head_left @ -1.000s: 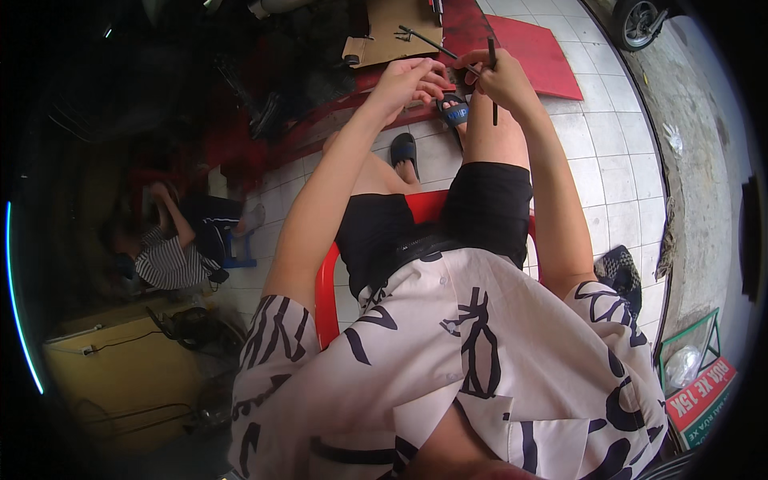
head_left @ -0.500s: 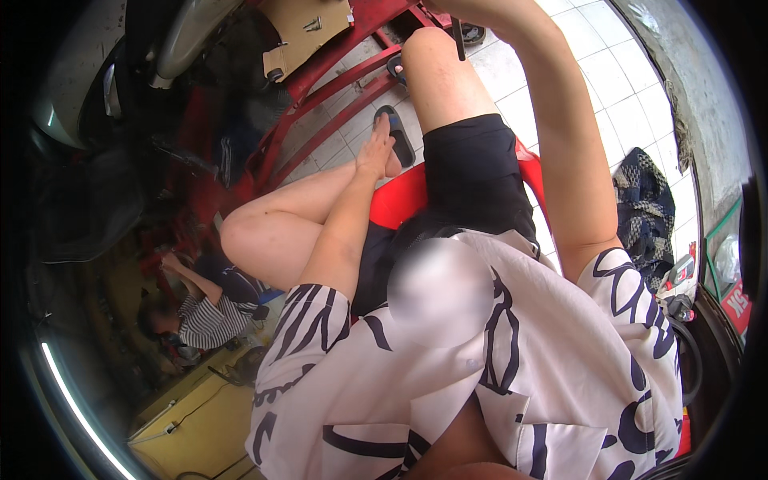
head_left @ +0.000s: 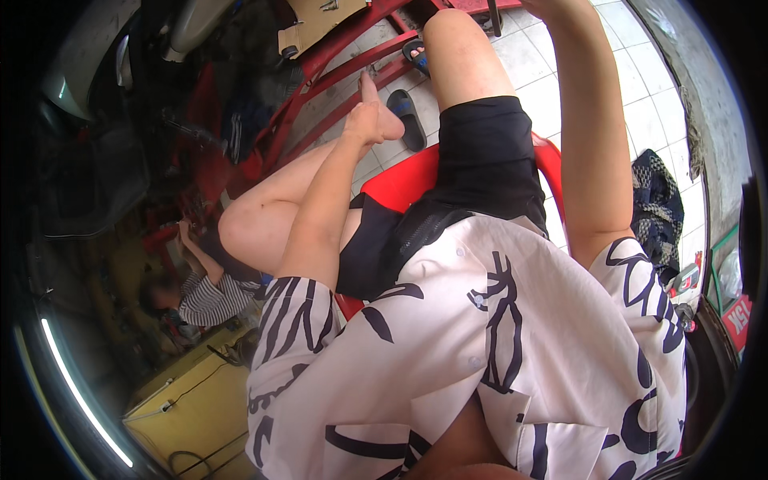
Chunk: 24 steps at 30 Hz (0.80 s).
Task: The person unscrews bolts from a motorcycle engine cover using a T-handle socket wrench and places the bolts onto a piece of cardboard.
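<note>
My left hand [head_left: 364,122] is wrapped round the ankle of my bare left foot [head_left: 390,124], which is drawn up off the floor. Beside that foot lies an unworn dark slide sandal [head_left: 408,120] on the white tiles. At the top edge the picture cuts off my right hand [head_left: 546,7], so its fingers are hidden. Just left of it a dark, narrow bar [head_left: 495,18] hangs into view; whether the hand touches it cannot be made out. My right foot wears the other slide sandal [head_left: 415,58].
A red metal frame [head_left: 344,60] stands ahead, with cardboard [head_left: 320,22] and small metal parts on it. I sit on a red plastic chair [head_left: 400,178]. Another person in a striped shirt [head_left: 216,302] works at the left. Dark patterned cloth [head_left: 658,210] lies at the right.
My left foot has lifted off its sandal, and my left hand has gone from lying along the foot to wrapping the ankle. My right forearm sits further right and higher.
</note>
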Available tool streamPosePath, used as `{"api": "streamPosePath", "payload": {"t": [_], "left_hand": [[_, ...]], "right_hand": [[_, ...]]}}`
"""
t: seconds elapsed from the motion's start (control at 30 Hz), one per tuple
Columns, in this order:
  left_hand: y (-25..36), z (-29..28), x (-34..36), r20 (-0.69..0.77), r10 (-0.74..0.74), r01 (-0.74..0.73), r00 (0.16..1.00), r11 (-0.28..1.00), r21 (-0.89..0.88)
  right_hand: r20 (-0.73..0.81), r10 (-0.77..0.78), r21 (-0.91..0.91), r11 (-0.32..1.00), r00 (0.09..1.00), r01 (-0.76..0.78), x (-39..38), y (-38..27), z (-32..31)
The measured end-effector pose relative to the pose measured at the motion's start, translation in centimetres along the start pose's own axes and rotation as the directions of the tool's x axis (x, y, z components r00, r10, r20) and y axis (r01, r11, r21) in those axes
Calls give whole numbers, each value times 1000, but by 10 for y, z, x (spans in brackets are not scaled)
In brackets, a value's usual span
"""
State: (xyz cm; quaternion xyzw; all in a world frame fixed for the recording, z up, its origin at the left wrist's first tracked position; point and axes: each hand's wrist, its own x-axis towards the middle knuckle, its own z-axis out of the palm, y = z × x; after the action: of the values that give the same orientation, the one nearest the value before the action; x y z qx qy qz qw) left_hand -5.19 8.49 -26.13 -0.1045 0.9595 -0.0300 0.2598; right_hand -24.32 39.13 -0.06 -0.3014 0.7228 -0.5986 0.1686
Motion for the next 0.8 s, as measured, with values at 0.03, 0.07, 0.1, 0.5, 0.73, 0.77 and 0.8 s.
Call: {"api": "streamPosePath", "payload": {"t": [0.03, 0.07, 0.1, 0.5, 0.73, 0.77, 0.8], "left_hand": [[12, -16, 7, 109, -70, 64, 992, 996, 56], [24, -31, 13, 210, -142, 119, 967, 986, 120], [17, -33, 8, 269, -174, 134, 947, 978, 160], [9, -8, -2, 24, 91, -91, 996, 996, 1], [11, -131, -22, 493, -34, 100, 870, 989, -110], [-12, -120, -24, 351, 35, 86, 936, 943, -322], [2, -133, -19, 279, 114, 28, 954, 889, -457]], "right_hand": [[3, -15, 7, 1000, 1000, 15, -5, 1, -7], [4, -30, 14, 999, 1000, 30, -12, 1, -16], [29, -57, 46, 997, 998, 55, -14, 0, -14], [33, 44, -36, 998, 999, -43, -12, -16, 2], [63, -48, 13, 999, 997, 48, -2, 21, -7], [83, -187, -22, 982, 979, 189, 6, 28, 6], [40, -114, -3, 993, 993, 115, 5, 30, 2]]}}
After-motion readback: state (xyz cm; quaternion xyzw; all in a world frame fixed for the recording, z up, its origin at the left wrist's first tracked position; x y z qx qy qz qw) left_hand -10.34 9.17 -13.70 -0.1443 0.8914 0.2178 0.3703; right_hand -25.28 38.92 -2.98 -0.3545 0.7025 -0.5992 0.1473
